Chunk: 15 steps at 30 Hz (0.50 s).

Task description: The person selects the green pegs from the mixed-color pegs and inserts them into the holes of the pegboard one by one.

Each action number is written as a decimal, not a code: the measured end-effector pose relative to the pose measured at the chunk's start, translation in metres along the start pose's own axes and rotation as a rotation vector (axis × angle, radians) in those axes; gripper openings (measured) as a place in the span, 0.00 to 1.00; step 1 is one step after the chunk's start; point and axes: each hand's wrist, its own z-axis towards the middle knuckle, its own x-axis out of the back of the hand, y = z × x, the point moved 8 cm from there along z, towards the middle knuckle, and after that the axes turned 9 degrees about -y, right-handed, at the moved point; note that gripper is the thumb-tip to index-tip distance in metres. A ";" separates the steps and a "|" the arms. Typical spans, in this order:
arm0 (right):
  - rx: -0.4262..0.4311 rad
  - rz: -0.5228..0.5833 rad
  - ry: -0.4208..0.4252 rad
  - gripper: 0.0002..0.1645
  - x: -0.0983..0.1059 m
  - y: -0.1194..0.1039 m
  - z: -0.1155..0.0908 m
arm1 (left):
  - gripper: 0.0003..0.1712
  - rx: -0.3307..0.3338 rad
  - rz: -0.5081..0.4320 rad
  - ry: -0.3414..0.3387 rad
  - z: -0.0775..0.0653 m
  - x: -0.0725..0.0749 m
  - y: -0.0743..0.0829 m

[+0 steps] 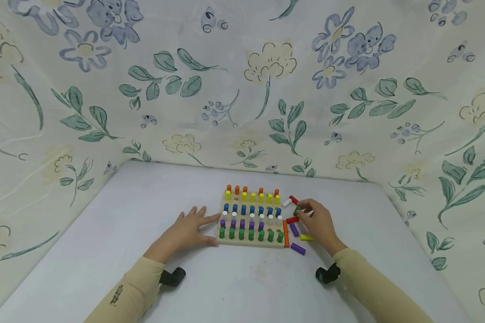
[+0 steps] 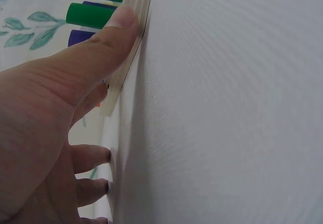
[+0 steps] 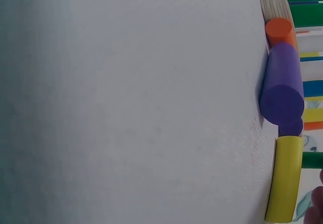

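A wooden peg board [image 1: 250, 243] lies on the table, holding rows of orange, yellow, blue, white, purple and green pegs, with gaps in some rows. My left hand [image 1: 187, 231] is spread flat at its left side, index fingertip at the left edge. The left thumb [image 2: 113, 30] presses the board's side near the green pegs. To the right of the board, my right hand [image 1: 317, 220] pinches a green peg [image 1: 297, 210] between thumb and fingers. Only fingertips [image 3: 314, 206] of that hand show in the right wrist view, by the green peg [image 3: 313, 160].
Loose pegs lie right of the board: a yellow peg [image 1: 306, 237], purple pegs [image 1: 298, 249], red pegs [image 1: 292, 220] and a white peg [image 1: 287, 203]. Orange pegs [image 1: 286, 234] lie along its right edge. A floral cloth [image 1: 242, 89] hangs behind the white table [image 1: 234, 287].
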 end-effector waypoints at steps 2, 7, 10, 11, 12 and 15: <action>0.000 0.002 -0.002 0.13 0.000 -0.001 -0.001 | 0.49 0.003 -0.001 -0.004 0.000 0.000 0.000; 0.029 0.005 0.000 0.13 0.000 -0.004 -0.003 | 0.49 0.003 -0.003 -0.006 -0.001 0.000 0.001; 0.048 0.013 0.001 0.13 -0.001 -0.006 -0.004 | 0.49 -0.001 -0.003 -0.004 -0.001 0.000 0.002; 0.052 0.013 -0.001 0.13 -0.002 -0.007 -0.004 | 0.49 -0.001 -0.002 -0.003 -0.001 0.000 0.002; 0.059 0.015 -0.003 0.13 -0.002 -0.008 -0.005 | 0.49 -0.002 0.000 -0.002 -0.002 0.000 0.002; 0.065 0.015 -0.008 0.13 -0.004 -0.011 -0.007 | 0.49 0.000 0.007 0.002 -0.002 0.000 0.001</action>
